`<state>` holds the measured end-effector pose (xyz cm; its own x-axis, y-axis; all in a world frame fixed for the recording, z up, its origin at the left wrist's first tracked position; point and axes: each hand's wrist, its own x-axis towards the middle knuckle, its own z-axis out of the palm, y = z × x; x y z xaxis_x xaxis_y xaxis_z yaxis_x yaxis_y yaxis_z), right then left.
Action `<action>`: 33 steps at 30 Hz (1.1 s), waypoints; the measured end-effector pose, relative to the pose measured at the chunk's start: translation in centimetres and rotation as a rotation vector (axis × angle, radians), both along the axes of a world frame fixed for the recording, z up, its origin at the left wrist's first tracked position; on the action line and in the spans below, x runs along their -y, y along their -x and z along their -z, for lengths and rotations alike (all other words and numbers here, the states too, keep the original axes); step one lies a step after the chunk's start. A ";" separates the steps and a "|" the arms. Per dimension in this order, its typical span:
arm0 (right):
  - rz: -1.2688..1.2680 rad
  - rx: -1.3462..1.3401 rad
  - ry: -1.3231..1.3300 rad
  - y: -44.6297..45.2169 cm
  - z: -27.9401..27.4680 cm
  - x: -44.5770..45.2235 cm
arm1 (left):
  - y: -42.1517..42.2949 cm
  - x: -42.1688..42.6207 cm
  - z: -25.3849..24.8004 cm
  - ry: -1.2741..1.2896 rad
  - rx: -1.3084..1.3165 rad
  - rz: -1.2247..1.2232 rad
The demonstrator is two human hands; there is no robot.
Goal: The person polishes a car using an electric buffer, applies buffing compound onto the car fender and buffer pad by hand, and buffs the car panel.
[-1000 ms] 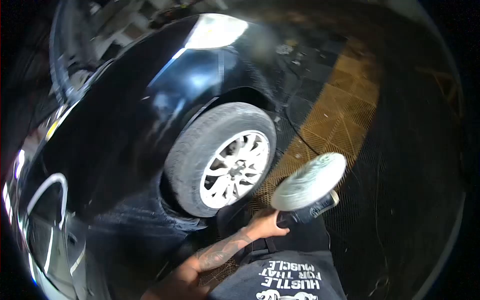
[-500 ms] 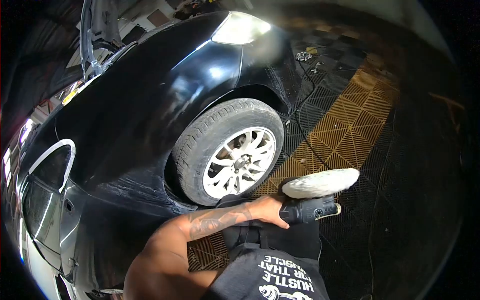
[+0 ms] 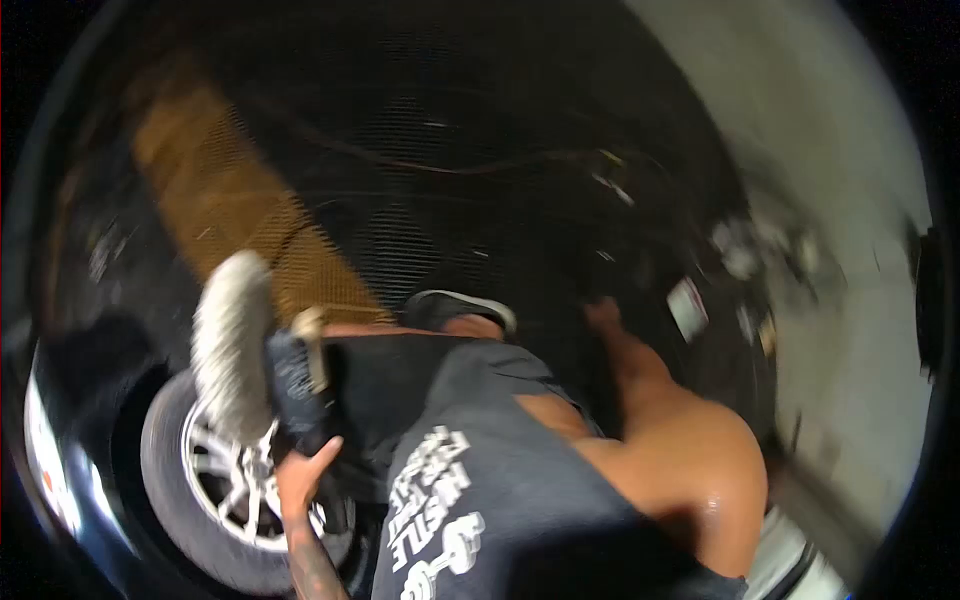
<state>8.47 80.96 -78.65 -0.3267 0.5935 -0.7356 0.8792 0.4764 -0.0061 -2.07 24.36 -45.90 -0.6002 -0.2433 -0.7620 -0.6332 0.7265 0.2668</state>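
Observation:
My left hand is closed around the rear of a black power polisher. Its thick white wool pad faces left, in front of the car's wheel. The polisher is held beside my leg, and how the fingers wrap underneath is hidden. My right arm stretches forward over the dark floor. At its end my right hand is smeared by motion, so its fingers do not show clearly. Nearest to it on the right lies a white and red flat item.
A black car stands at lower left. Dark grid floor tiles with a yellow-brown strip spread ahead. A cord crosses the floor. Blurred clutter lies by the pale wall at right. My shoe is in front.
The view has swung right, so the car and wheel now sit at lower left. The polisher stays in my left hand, its pad now upright in view. My right arm has come into sight.

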 end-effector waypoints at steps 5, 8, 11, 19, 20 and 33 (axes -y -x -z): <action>0.324 -0.013 -0.039 -1.1 0.5 -3.6 | -1.7 0.6 0.8 0.063 -0.293 0.153; -0.287 0.093 -0.186 -3.9 2.4 -5.4 | -1.7 3.3 1.5 -0.067 -0.236 0.134; 0.416 0.074 -0.150 -4.8 0.5 -7.3 | 0.2 4.7 1.4 -0.166 -0.140 0.142; -0.528 -0.237 0.055 2.6 2.9 -5.1 | 6.3 2.4 -2.1 -0.223 0.063 0.431; -0.552 -0.302 0.059 4.6 3.0 -3.9 | 6.5 3.1 -1.6 -0.266 0.164 0.447; -0.810 -0.521 0.158 14.9 5.3 7.4 | 6.3 4.0 0.2 -0.506 -0.153 0.555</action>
<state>-6.39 73.59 -83.97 -0.8990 -0.0472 -0.4354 0.1549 0.8956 -0.4169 -8.38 20.37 -46.14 -0.6404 0.4810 -0.5988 -0.1405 0.6931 0.7070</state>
